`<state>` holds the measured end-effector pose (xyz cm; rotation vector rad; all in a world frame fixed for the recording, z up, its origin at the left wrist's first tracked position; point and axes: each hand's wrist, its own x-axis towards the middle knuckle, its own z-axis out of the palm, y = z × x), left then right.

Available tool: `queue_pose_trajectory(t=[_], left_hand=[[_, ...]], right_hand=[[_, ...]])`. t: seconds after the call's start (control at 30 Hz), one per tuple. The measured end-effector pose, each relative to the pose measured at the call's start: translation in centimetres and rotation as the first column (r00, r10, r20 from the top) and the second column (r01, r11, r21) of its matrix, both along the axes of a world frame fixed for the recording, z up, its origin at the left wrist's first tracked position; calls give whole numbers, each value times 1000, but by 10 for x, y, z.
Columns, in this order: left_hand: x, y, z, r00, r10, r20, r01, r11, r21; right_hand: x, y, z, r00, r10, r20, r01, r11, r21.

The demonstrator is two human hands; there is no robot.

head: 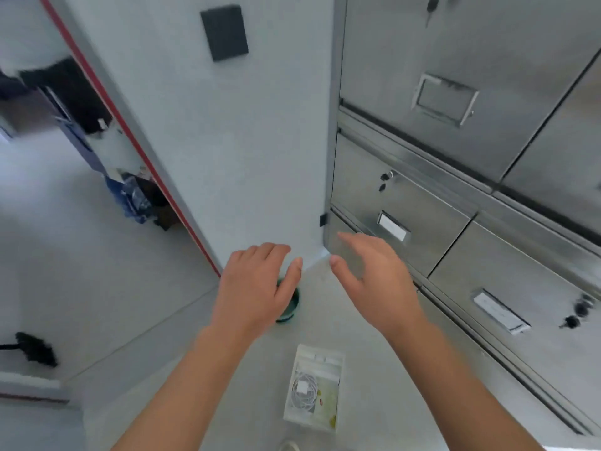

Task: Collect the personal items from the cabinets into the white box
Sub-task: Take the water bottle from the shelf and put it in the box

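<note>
Our left hand (257, 288) and right hand (374, 275) hover open, empty. The small round teal cup (290, 307) beneath the left looks light, rigid; we grip its side wall.

White box (338, 354) with white cable (304, 390), teal cup (290, 309), grey steel cabinets (487, 255), black wall plate (224, 32).

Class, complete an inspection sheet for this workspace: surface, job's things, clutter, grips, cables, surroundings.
Surface: pale floor.
Job's things: white box on the floor, holding a packet; metal cabinets, drawers shut.
Clutter: teal round thing, partly hidden by the left hand; black object on the floor.
Grips: left hand and right hand open, holding nothing.
Cables: coiled white cable in the box.
Surroundings: white wall with a black plate; keys in locks.
</note>
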<state>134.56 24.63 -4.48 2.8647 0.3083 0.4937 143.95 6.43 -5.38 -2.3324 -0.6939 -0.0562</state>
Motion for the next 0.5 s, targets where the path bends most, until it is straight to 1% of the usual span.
queue_pose_trajectory(t=[0.13,0.27,0.4,0.5], left_hand=[[-2,6,67,999,-9,52,7,1000,27],[3,13,113,992,-38,124,27,996,90],[8,14,125,991,-47,127,34,994,103],[14,11,117,994,-53,98,43,995,94]], right_hand=[[-5,1,48,1000,-5,0,5,999,42],[2,5,88,998,-11,58,6,996,85],[11,2,108,993,-45,108,31,992,125],[11,-4,105,993,-70,93,56,987,151]])
